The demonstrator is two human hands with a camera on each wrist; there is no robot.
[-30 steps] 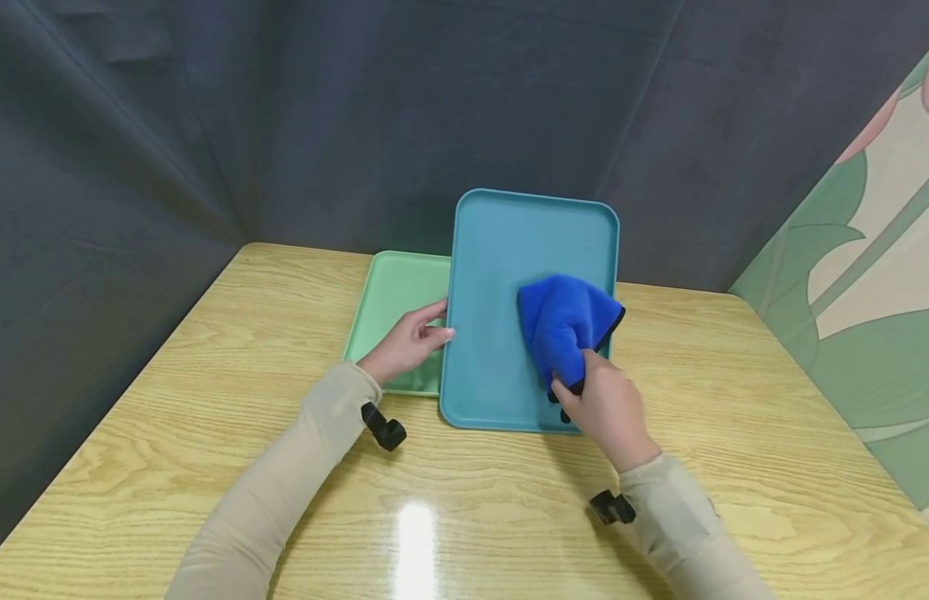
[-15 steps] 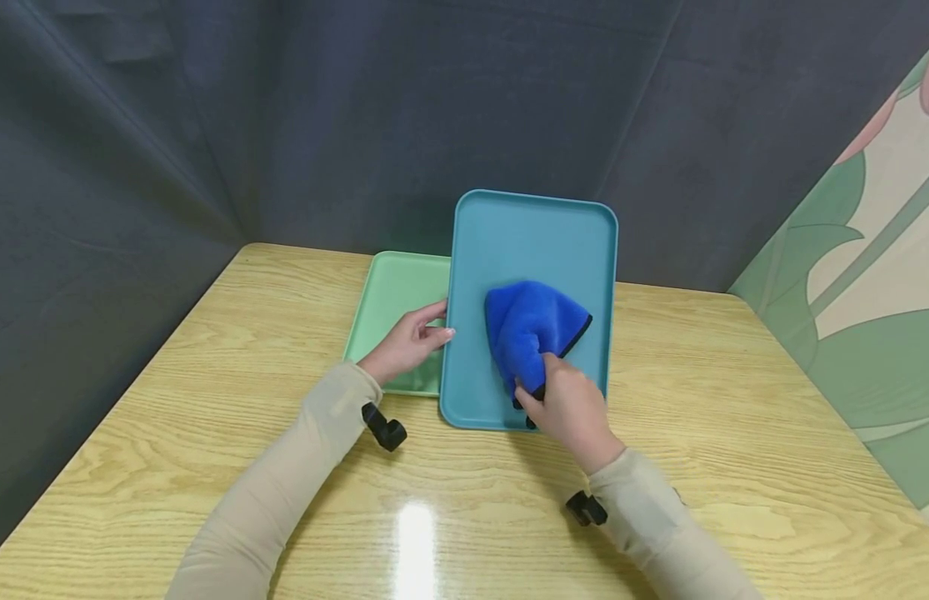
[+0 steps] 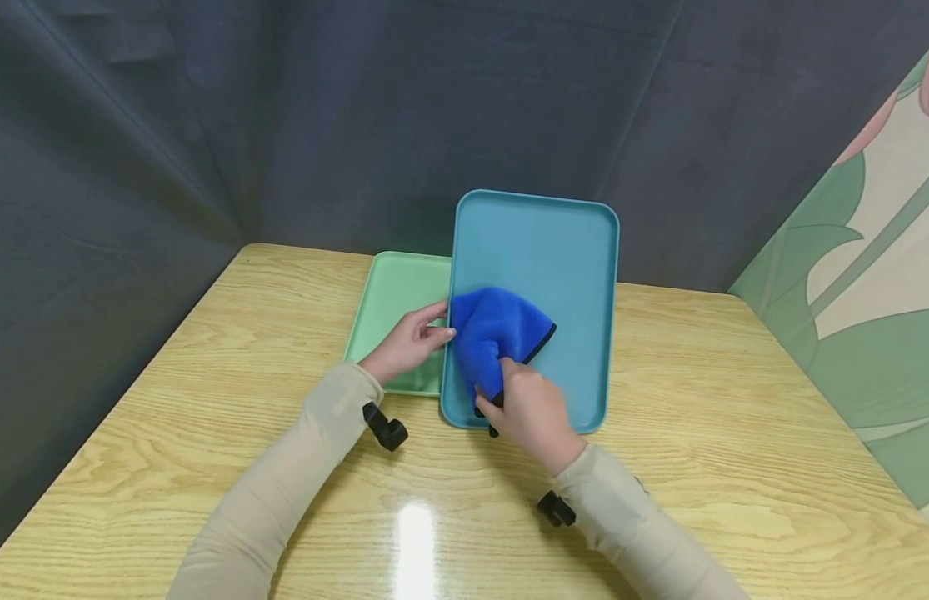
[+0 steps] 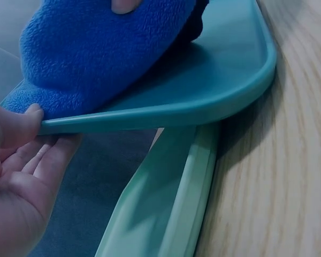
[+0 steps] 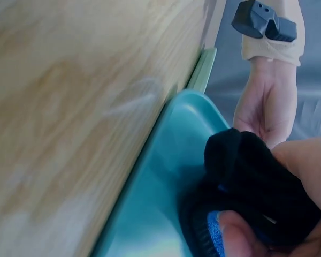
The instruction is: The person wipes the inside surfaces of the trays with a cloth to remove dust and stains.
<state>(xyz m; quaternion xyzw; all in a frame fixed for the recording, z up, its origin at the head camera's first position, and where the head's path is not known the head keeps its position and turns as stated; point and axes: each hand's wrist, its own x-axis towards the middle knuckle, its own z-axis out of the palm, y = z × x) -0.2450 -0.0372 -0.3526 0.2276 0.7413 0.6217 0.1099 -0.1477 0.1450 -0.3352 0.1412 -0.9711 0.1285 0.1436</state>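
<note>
A blue tray (image 3: 554, 250) stands tilted up on the table, its inner face toward me. My left hand (image 3: 406, 340) pinches its left rim, thumb on the front and fingers behind, as the left wrist view shows. In my right hand (image 3: 535, 414) is a bunched blue cloth (image 3: 501, 321) with black edging, gripped at its lower end. The cloth lies against the lower left of the tray face, close to the left thumb (image 4: 29, 120). Its dark underside (image 5: 257, 187) shows in the right wrist view.
A light green tray (image 3: 400, 287) lies on the wooden table (image 3: 284, 308), partly covered by the blue one. Behind the table hangs a dark curtain (image 3: 434, 108). A wall with painted leaves (image 3: 884, 350) stands on the right.
My right hand has moved the cloth leftward across the blue tray, from its right edge to its left side. The left hand and both trays have stayed almost still.
</note>
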